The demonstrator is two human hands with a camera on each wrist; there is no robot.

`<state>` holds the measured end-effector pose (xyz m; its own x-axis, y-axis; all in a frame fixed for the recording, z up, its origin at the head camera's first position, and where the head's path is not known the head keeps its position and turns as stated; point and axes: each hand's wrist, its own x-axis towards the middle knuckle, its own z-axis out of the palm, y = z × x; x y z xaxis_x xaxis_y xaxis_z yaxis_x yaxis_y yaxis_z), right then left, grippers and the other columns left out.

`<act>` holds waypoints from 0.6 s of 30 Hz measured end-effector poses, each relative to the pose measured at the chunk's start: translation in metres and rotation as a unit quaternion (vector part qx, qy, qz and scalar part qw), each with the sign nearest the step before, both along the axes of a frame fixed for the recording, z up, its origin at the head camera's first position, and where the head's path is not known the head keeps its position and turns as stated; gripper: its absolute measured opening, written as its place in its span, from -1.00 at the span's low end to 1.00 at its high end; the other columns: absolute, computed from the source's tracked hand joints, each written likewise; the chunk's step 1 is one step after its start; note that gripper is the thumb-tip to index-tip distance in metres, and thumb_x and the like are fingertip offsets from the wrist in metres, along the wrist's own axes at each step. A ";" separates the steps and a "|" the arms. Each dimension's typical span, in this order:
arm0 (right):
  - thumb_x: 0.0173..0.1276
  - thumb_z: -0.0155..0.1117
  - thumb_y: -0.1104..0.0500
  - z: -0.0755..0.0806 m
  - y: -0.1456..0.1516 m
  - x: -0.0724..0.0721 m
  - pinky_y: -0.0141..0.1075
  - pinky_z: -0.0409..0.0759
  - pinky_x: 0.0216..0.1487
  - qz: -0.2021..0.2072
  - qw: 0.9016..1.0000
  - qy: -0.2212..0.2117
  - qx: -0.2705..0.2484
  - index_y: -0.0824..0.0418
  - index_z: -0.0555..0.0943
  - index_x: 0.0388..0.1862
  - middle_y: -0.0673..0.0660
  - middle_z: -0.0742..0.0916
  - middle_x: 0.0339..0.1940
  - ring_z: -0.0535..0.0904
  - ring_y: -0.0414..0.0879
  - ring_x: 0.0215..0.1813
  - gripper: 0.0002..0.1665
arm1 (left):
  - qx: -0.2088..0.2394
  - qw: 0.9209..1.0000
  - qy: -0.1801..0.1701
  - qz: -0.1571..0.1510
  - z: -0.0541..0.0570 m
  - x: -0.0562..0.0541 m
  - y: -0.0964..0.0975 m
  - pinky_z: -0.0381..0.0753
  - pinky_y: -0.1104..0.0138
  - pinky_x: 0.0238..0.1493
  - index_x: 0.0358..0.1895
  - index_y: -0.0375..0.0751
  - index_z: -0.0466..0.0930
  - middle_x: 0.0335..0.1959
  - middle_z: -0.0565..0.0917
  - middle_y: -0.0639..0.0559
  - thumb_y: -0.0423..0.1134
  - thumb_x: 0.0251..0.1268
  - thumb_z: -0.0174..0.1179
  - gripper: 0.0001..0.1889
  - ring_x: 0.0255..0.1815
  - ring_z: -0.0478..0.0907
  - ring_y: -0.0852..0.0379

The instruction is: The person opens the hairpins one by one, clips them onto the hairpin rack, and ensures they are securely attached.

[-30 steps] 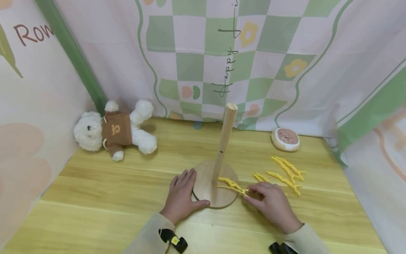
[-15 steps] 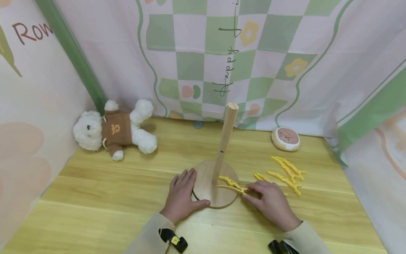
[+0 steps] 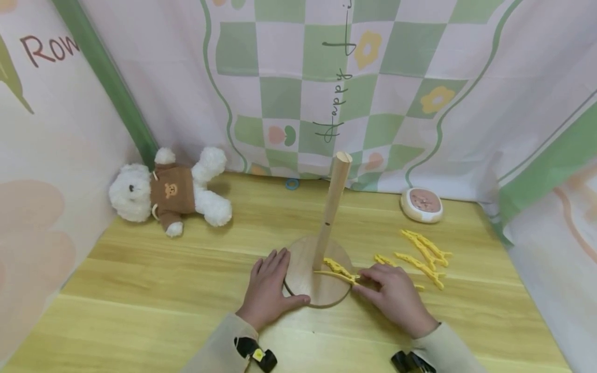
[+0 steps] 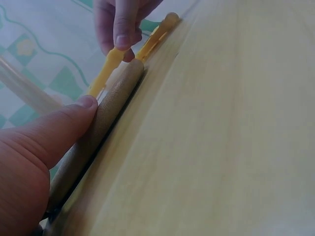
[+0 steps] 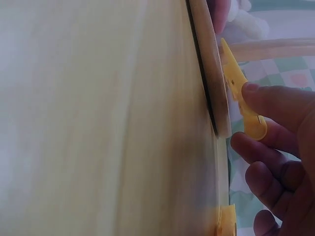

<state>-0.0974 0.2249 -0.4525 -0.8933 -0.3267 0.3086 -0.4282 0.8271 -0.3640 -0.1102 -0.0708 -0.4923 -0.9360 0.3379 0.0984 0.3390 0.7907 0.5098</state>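
Note:
My right hand (image 3: 396, 298) pinches a yellow hair clip (image 3: 339, 268) at its hinge end, thumb and fingers squeezing it. The clip's two arms are spread apart over the round wooden base, one toothed and one smooth. The smooth arm's tip reaches in front of the foot of the upright wooden post (image 3: 335, 191), while the toothed arm lies to its right. In the right wrist view the clip (image 5: 236, 81) slants above the base's edge. My left hand (image 3: 266, 290) rests on the left rim of the round base (image 3: 298, 280), fingers extended and thumb along the front.
Several more yellow clips (image 3: 422, 267) lie on the table right of the base. A pink-and-white clock-like gadget (image 3: 421, 205) and a small blue ring (image 3: 292, 184) sit at the back. At the left lies a white plush toy (image 3: 171, 190) in a brown top.
The right hand has shifted slightly left, bringing the spread clip closer to the post's foot. The left hand has stayed on the base.

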 end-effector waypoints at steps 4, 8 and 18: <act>0.12 0.58 -0.02 -0.001 -0.001 -0.002 -0.15 0.51 -0.14 -0.001 1.000 -0.005 -0.004 0.10 0.79 -0.15 -0.19 0.70 -0.35 0.52 -0.31 -0.34 -0.65 | 0.004 1.000 -0.002 -0.001 0.001 0.000 0.001 -0.09 -0.15 0.54 0.57 -0.25 0.12 0.58 0.17 -0.14 0.53 -0.02 0.25 0.21 0.59 0.06 -0.17; 0.11 0.59 -0.01 -0.002 -0.002 -0.002 -0.16 0.49 -0.14 -0.004 1.000 -0.012 -0.008 0.11 0.79 -0.16 -0.20 0.70 -0.36 0.51 -0.31 -0.34 -0.65 | 0.006 1.000 -0.002 -0.002 0.001 0.000 0.001 -0.09 -0.15 0.54 0.57 -0.25 0.13 0.58 0.18 -0.14 0.53 -0.02 0.25 0.21 0.59 0.06 -0.17; 0.15 0.57 -0.01 0.001 -0.006 -0.003 -0.08 0.55 -0.10 0.009 1.000 -0.011 -0.014 0.10 0.79 -0.16 -0.19 0.71 -0.34 0.57 -0.26 -0.30 -0.68 | 0.004 1.000 0.002 0.000 0.000 0.000 0.000 -0.08 -0.15 0.53 0.57 -0.25 0.14 0.58 0.19 -0.14 0.53 -0.03 0.25 0.21 0.59 0.07 -0.17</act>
